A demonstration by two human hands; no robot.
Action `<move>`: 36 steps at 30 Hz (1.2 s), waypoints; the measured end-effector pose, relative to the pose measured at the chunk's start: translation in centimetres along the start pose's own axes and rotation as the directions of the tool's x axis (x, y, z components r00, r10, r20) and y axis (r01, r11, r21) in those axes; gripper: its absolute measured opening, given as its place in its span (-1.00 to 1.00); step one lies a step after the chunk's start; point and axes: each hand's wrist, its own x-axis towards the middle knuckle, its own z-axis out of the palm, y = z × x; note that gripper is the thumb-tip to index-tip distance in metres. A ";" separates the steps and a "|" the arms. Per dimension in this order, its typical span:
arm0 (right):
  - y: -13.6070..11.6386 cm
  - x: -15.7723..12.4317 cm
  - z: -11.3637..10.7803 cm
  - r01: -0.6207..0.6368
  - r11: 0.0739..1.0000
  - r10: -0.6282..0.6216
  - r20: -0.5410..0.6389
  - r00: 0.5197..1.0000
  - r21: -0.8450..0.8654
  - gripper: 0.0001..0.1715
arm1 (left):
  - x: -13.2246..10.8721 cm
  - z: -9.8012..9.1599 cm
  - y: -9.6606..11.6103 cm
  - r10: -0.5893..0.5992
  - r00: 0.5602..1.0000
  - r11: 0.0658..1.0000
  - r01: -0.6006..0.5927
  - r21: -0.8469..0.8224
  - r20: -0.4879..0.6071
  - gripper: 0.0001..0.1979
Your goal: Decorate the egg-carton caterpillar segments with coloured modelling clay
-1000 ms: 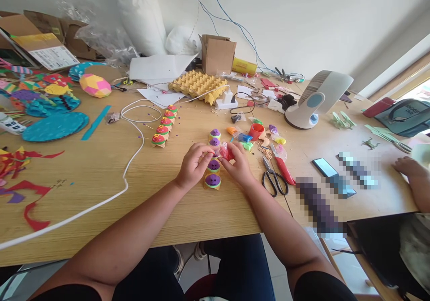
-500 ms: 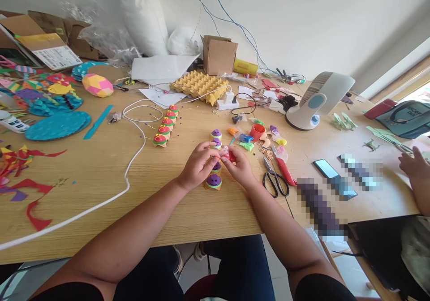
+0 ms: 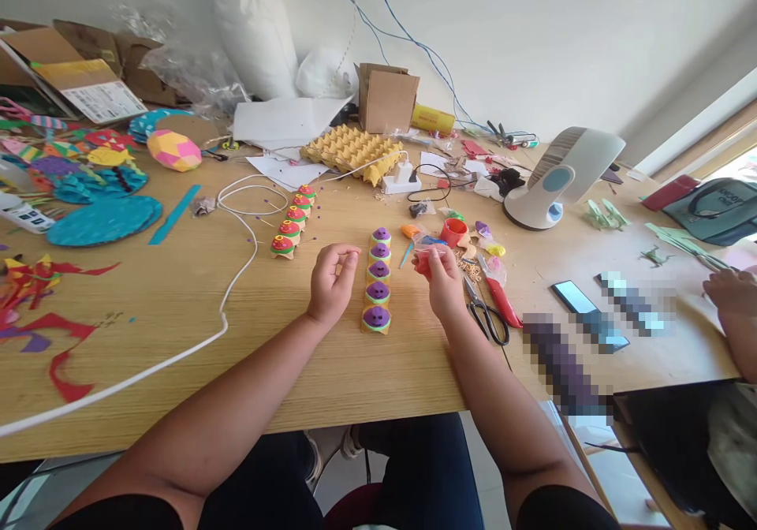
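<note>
My right hand grips a small clear plastic bag of red modelling clay to the right of a row of egg-carton cups. My left hand is on the other side of the row, thumb and fingers pinched together; whatever they hold, if anything, is too small to make out. The row of egg-carton cups runs away from me between my hands, each topped with purple clay, a green band and a small dark face. Neither hand touches it.
Further left stands a second egg-carton row with red tops. Scissors, a red-handled knife, a red cup and coloured clay bags lie right. A white cable crosses the left side. A co-worker's hand rests far right.
My hands have parted from above the purple row, left hand to the left, right hand to the right with the red clay bag. The whole row now shows.
</note>
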 end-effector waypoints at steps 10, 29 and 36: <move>-0.9 0.2 -0.8 0.021 0.991 -0.026 -0.039 0.999 -0.129 -0.64 | 0.4 0.3 -0.8 -0.119 0.993 0.991 0.117 -0.068 -0.025 -0.73; -0.5 0.0 -0.3 -0.105 0.994 0.100 0.111 0.989 0.034 -0.67 | 0.2 0.4 -0.3 -0.119 0.991 0.991 0.123 -0.060 0.062 -0.73; 0.0 0.0 -0.3 -0.091 0.996 0.093 0.110 0.990 -0.020 -0.58 | 0.1 0.4 -0.1 -0.110 0.991 0.992 0.114 -0.060 0.071 -0.73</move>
